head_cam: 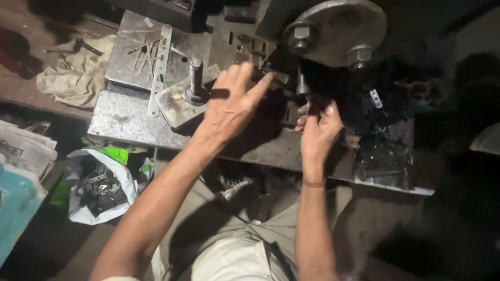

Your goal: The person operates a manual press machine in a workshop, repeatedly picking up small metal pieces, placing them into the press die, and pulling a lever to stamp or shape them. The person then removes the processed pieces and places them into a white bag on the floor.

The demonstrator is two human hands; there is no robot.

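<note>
Both hands work at the dark press bed: the left hand [229, 106] hovers with fingers spread, gripping nothing, beside the upright steel bolt [195, 78], while the right hand [319, 127] pinches something too dark to make out under the bolted round plate [333, 26].

Perforated strip [159, 70] on the steel plate [120, 117], bolt [195, 78] right, bag of parts [101, 184] below.
</note>
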